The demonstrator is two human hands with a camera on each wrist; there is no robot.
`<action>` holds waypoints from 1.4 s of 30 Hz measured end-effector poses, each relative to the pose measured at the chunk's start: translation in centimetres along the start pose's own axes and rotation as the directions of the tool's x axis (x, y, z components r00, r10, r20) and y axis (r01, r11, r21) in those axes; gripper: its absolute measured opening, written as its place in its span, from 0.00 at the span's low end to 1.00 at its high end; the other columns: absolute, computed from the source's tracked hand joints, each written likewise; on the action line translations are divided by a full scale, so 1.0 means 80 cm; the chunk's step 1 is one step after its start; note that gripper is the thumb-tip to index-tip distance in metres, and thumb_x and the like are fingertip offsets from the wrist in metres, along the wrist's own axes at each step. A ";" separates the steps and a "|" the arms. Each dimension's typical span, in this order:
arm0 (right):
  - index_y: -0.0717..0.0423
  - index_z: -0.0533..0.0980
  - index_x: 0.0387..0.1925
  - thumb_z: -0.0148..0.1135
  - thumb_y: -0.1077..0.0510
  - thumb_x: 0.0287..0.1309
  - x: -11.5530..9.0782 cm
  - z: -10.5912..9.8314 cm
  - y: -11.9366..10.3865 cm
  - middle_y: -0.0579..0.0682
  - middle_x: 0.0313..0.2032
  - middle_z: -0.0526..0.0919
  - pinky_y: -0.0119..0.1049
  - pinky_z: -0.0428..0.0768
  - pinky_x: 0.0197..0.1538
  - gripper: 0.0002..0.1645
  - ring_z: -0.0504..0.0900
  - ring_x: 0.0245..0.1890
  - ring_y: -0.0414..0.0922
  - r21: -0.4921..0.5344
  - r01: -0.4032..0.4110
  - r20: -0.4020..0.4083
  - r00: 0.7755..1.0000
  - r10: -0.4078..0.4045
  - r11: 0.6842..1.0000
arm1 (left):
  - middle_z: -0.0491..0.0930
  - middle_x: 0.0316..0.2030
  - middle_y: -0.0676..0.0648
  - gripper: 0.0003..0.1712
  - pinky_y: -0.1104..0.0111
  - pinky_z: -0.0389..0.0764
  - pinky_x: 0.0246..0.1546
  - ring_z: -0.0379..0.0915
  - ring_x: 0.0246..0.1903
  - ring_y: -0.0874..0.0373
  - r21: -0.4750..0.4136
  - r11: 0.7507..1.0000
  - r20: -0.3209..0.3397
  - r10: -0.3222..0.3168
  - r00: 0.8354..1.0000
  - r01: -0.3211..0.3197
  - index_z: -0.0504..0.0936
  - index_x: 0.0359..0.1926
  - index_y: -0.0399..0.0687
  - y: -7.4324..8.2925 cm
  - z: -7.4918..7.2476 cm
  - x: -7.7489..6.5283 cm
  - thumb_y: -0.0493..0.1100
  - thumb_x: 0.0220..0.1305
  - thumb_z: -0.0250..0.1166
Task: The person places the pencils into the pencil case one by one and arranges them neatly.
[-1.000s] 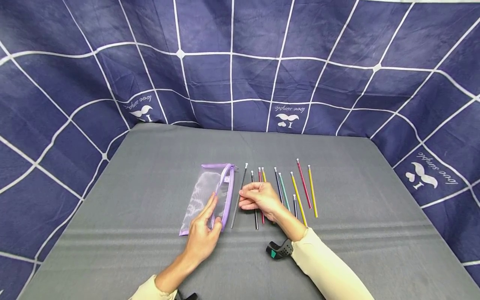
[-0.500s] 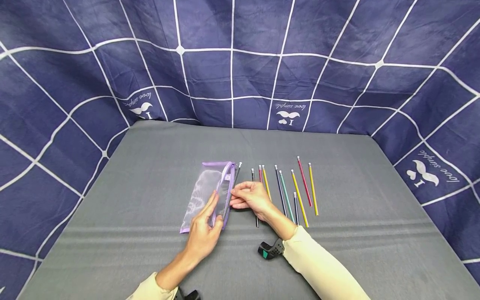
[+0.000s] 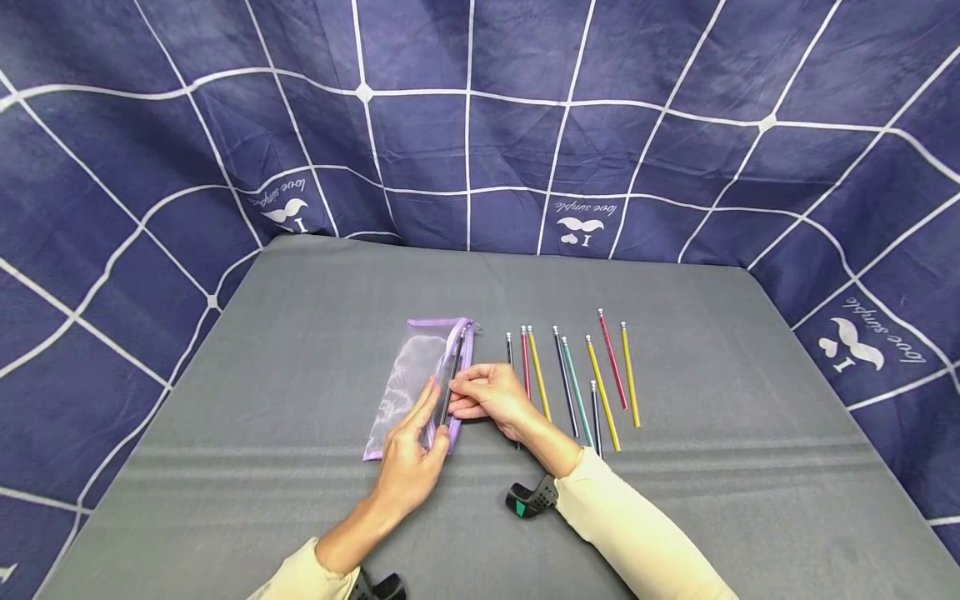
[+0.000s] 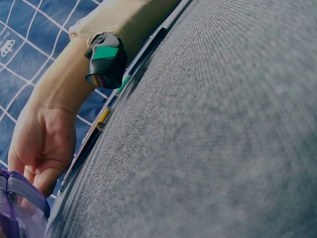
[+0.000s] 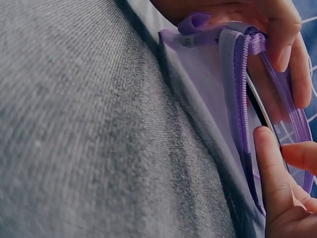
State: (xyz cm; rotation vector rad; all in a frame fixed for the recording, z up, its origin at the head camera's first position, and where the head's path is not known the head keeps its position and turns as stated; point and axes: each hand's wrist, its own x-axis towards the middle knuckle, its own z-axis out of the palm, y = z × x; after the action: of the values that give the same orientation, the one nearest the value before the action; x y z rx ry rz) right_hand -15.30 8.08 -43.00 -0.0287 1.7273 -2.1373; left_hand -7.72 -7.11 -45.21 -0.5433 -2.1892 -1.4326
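Observation:
A mesh pencil pouch (image 3: 401, 379) with purple trim lies left of centre in the head view, its zip side parted. My left hand (image 3: 408, 471) holds the pouch at its near part, fingers along the parted edge and thumb by the near end. My right hand (image 3: 497, 398) pinches a black pencil (image 3: 458, 352), which lies lengthwise over the pouch opening with its eraser end away from me. In the right wrist view the pencil (image 5: 258, 105) shows between the purple zip (image 5: 242, 94) and the opposite edge. Right fingertips are right at the opening.
Several pencils lie in a loose row right of the pouch, among them a red pencil (image 3: 612, 360), a green pencil (image 3: 577, 392) and a short dark pencil (image 3: 596, 417). Grey cloth covers the table (image 3: 300, 333). A blue checked curtain (image 3: 510, 150) hangs behind.
My right hand has moved left with the black pencil, from beside the pouch to over its opening. My left hand stays on the pouch.

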 end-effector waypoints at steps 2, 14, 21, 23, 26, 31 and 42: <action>0.74 0.76 0.40 0.60 0.71 0.61 0.000 -0.001 0.000 0.56 0.25 0.85 0.33 0.85 0.31 0.08 0.86 0.23 0.42 -0.003 0.017 0.010 1.000 -0.017 1.000 | 0.67 0.65 0.29 0.36 0.77 0.57 0.67 0.66 0.63 0.41 -0.001 1.000 0.000 0.007 1.000 -0.007 0.69 0.65 0.25 0.000 0.001 0.002 0.23 0.51 0.60; 0.81 0.73 0.47 0.58 0.72 0.62 0.000 -0.001 -0.006 0.62 0.31 0.85 0.33 0.85 0.35 0.14 0.86 0.25 0.42 -0.018 -0.013 0.015 1.000 0.013 1.000 | 0.68 0.65 0.31 0.34 0.77 0.57 0.67 0.67 0.62 0.41 0.012 1.000 -0.010 0.013 1.000 -0.013 0.70 0.62 0.23 0.001 0.003 0.008 0.23 0.51 0.62; 0.84 0.72 0.50 0.58 0.70 0.62 -0.015 -0.007 -0.015 0.56 0.28 0.85 0.33 0.85 0.33 0.19 0.86 0.25 0.41 -0.022 0.029 0.026 0.999 -0.028 0.999 | 0.68 0.65 0.32 0.33 0.78 0.58 0.67 0.67 0.62 0.41 0.015 1.000 -0.011 0.008 1.000 -0.008 0.71 0.62 0.23 0.001 0.002 0.009 0.23 0.51 0.61; 0.85 0.71 0.50 0.59 0.70 0.62 -0.020 -0.007 -0.015 0.55 0.28 0.85 0.33 0.85 0.33 0.20 0.86 0.25 0.41 -0.026 0.042 0.023 0.999 -0.042 0.999 | 0.69 0.65 0.32 0.34 0.78 0.57 0.66 0.67 0.62 0.41 0.024 1.000 -0.010 0.008 1.000 -0.008 0.71 0.62 0.23 0.000 0.001 0.006 0.22 0.50 0.61; 0.85 0.71 0.49 0.59 0.70 0.62 -0.027 -0.006 -0.014 0.54 0.27 0.85 0.33 0.85 0.33 0.20 0.86 0.25 0.40 -0.025 0.053 0.030 0.998 -0.052 0.998 | 0.69 0.64 0.31 0.34 0.79 0.57 0.66 0.68 0.61 0.39 0.032 0.999 -0.017 0.011 1.000 -0.011 0.71 0.62 0.22 -0.002 -0.001 -0.001 0.22 0.49 0.61; 0.84 0.72 0.48 0.59 0.69 0.63 -0.034 -0.006 -0.012 0.53 0.27 0.85 0.33 0.85 0.32 0.19 0.86 0.25 0.40 -0.031 0.067 0.044 0.997 -0.066 0.997 | 0.70 0.63 0.30 0.34 0.80 0.58 0.66 0.68 0.60 0.37 0.033 0.999 -0.026 0.013 1.000 -0.012 0.71 0.61 0.21 -0.003 -0.003 -0.010 0.20 0.49 0.60; 0.87 0.69 0.51 0.59 0.70 0.62 -0.032 -0.038 -0.036 0.52 0.24 0.85 0.33 0.85 0.28 0.22 0.85 0.21 0.41 -0.055 0.118 -0.044 0.992 -0.121 0.991 | 0.68 0.65 0.32 0.34 0.78 0.57 0.67 0.67 0.62 0.39 0.015 1.000 -0.018 0.013 1.000 -0.013 0.70 0.62 0.22 -0.002 0.002 0.000 0.21 0.50 0.60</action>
State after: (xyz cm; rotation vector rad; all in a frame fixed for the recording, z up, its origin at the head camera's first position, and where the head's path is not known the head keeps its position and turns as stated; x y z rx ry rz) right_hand -14.55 12.16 -40.41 -0.0995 1.8515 -2.1931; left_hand -7.80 -7.02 -45.38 -0.5371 -2.1766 -1.4085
